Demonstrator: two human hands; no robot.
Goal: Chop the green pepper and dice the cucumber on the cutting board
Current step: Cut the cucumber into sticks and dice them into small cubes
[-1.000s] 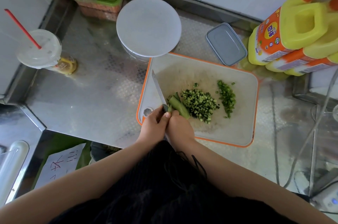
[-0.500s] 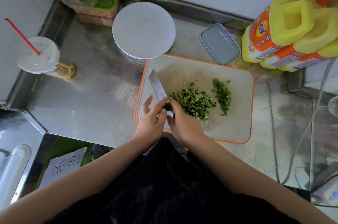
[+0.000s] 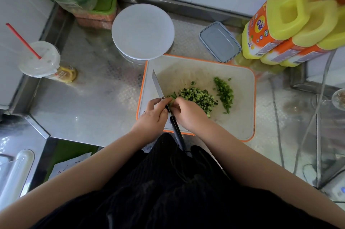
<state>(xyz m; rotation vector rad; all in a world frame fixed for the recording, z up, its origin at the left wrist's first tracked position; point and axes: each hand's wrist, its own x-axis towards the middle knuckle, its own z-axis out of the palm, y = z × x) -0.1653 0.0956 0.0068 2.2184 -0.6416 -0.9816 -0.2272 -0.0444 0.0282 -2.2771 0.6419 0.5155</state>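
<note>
An orange-rimmed white cutting board (image 3: 188, 69) lies on the steel counter. A pile of diced cucumber (image 3: 197, 96) sits at its middle, with a smaller row of chopped green pepper (image 3: 225, 92) to the right. The knife (image 3: 157, 84) lies along the board's left side, its black handle pointing towards me and bare between my wrists. My left hand (image 3: 152, 118) pinches the blade near its heel. My right hand (image 3: 188, 114) has curled fingers on short cucumber strips (image 3: 173, 96) right beside the blade. Both hands' fingertips meet there.
A round container with a white lid (image 3: 142, 31) touches the board's far left corner. A grey lidded box (image 3: 219, 41) and yellow bottles (image 3: 276, 28) stand at the back right. A cup with a red straw (image 3: 40, 58) is far left. Cables (image 3: 276, 116) run along the right.
Both hands have moved up from the knife handle to the blade and cucumber strips. The handle now lies uncovered. The long cucumber strips seen earlier are mostly hidden under my fingers.
</note>
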